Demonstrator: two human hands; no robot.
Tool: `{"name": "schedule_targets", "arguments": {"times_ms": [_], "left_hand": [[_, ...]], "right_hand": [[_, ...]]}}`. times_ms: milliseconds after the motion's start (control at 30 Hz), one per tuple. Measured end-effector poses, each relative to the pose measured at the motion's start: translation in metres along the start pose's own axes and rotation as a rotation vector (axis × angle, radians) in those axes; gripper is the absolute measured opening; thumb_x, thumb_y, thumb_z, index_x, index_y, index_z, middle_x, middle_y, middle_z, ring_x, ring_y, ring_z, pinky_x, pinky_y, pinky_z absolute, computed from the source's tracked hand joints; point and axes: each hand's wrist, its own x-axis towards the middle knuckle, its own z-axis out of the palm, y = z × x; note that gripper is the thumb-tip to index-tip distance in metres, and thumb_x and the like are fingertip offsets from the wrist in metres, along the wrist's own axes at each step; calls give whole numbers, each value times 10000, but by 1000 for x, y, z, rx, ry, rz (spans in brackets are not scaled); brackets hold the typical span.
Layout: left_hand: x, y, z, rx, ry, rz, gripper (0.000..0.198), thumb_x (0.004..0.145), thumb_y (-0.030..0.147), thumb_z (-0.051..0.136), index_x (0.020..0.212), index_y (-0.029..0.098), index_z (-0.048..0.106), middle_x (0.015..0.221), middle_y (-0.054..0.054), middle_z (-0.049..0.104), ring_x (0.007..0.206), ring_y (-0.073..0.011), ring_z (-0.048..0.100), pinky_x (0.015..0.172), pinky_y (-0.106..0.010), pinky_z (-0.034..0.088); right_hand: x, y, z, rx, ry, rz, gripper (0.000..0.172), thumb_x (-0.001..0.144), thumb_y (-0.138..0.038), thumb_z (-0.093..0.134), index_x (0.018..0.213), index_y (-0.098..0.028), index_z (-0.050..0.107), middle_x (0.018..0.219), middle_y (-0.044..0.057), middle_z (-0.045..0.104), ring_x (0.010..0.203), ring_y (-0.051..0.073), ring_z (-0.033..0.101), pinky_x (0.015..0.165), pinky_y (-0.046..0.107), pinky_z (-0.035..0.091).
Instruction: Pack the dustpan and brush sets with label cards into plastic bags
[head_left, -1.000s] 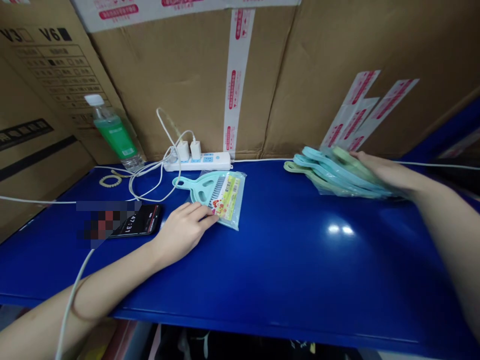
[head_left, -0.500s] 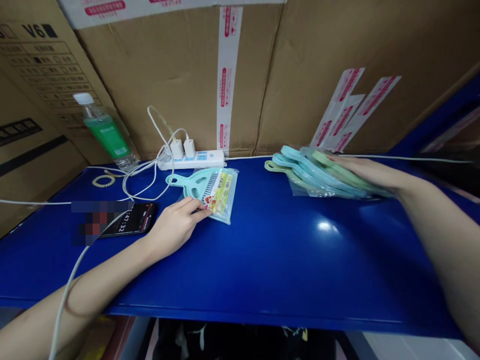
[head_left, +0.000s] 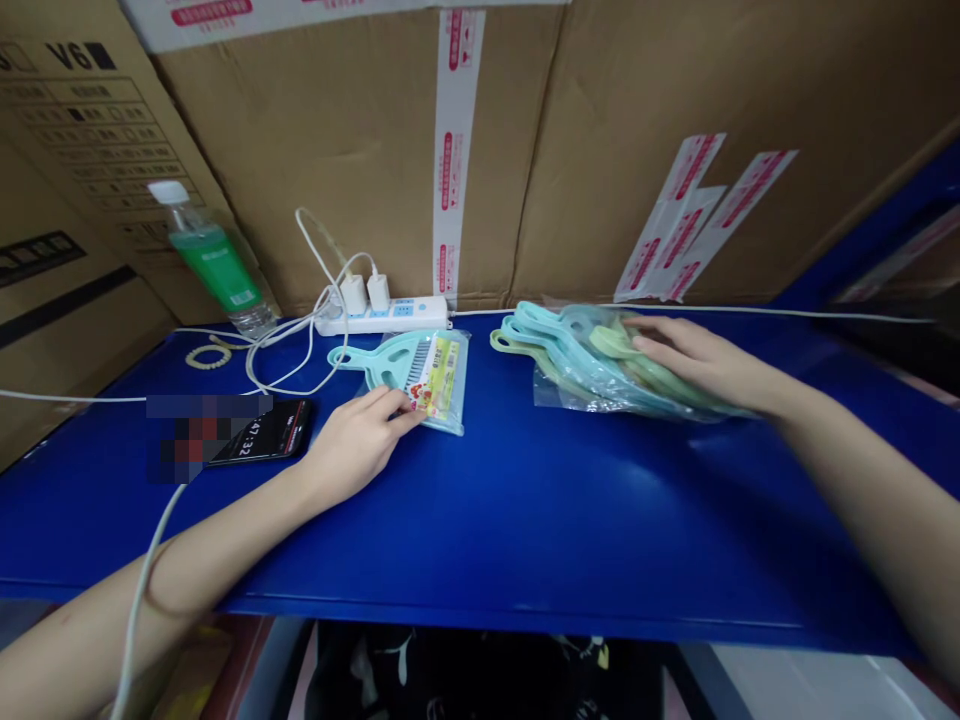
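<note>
A small turquoise dustpan-and-brush set [head_left: 439,385] lies flat in a clear bag with a yellow printed card. My left hand [head_left: 367,430] is at its lower left edge, fingers curled and closed on the bag. To the right is a pile of several bagged dustpan sets [head_left: 570,350], turquoise and pale green, handles pointing left. My right hand [head_left: 690,355] grips the pile from its right side, thumb and fingers around the green set [head_left: 619,340] on top. The palm side of both hands is hidden.
Behind the sets stand a white power strip [head_left: 397,315] with two chargers and tangled white cables. A bottle with a green label [head_left: 217,265], a beaded bracelet [head_left: 208,357] and a phone [head_left: 270,432] are at the left. Cardboard boxes [head_left: 360,130] wall the blue table [head_left: 525,530].
My right hand has brought the pile of bagged sets left and slightly nearer to me. My left hand and the single set have stayed almost in place.
</note>
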Motion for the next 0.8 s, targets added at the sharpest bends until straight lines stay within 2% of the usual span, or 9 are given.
{"name": "schedule_targets", "arguments": {"times_ms": [67, 167, 267, 400, 500, 600, 800], "left_hand": [[0, 0, 0, 11, 2, 0, 328, 893, 40, 423, 1035, 148, 698, 892, -74, 658, 798, -201, 612, 685, -307, 562], [1, 0, 0, 10, -32, -16, 335, 905, 57, 415, 1046, 172, 696, 896, -67, 660, 802, -196, 610, 695, -309, 563], [2, 0, -1, -3, -41, -18, 327, 916, 71, 412, 1045, 176, 695, 903, -67, 662, 810, -197, 609, 688, -313, 562], [2, -2, -1, -5, -10, 5, 309, 920, 71, 417, 1024, 152, 695, 902, -73, 662, 805, -200, 607, 671, -313, 558], [2, -3, -1, -5, -22, 0, 313, 924, 74, 413, 1032, 156, 694, 903, -72, 660, 806, -197, 600, 662, -311, 556], [1, -4, 1, -10, -35, -1, 322, 924, 72, 408, 1050, 158, 692, 907, -73, 657, 811, -198, 595, 668, -315, 558], [0, -3, 2, 19, -47, 9, 344, 903, 46, 405, 1066, 146, 690, 927, -82, 654, 826, -214, 597, 661, -331, 569]], "right_hand": [[11, -3, 3, 16, 4, -8, 698, 885, -665, 355, 1372, -188, 503, 1417, 174, 531, 1313, 366, 468, 1112, 549, 326], [36, -8, 6, 49, -6, -32, 739, 869, -679, 387, 1434, -205, 441, 1504, 137, 437, 1404, 342, 339, 1161, 545, 231], [59, -12, 11, 185, -76, -80, 684, 871, -684, 370, 1395, -265, 506, 1473, 82, 487, 1386, 336, 375, 1153, 581, 232], [75, -14, 19, 287, -143, -122, 585, 873, -696, 348, 1243, -342, 631, 1369, 17, 597, 1289, 340, 504, 1102, 606, 328], [76, -15, 24, 355, -171, -154, 553, 853, -728, 359, 1128, -374, 682, 1288, -7, 655, 1227, 345, 557, 1074, 600, 375], [70, -19, 25, 378, -166, -164, 584, 822, -776, 356, 1041, -362, 705, 1222, 12, 690, 1182, 357, 582, 1053, 591, 399], [47, -43, 16, 382, -265, -235, 617, 810, -806, 360, 1022, -335, 698, 1191, 43, 694, 1159, 354, 588, 1028, 554, 422]]}}
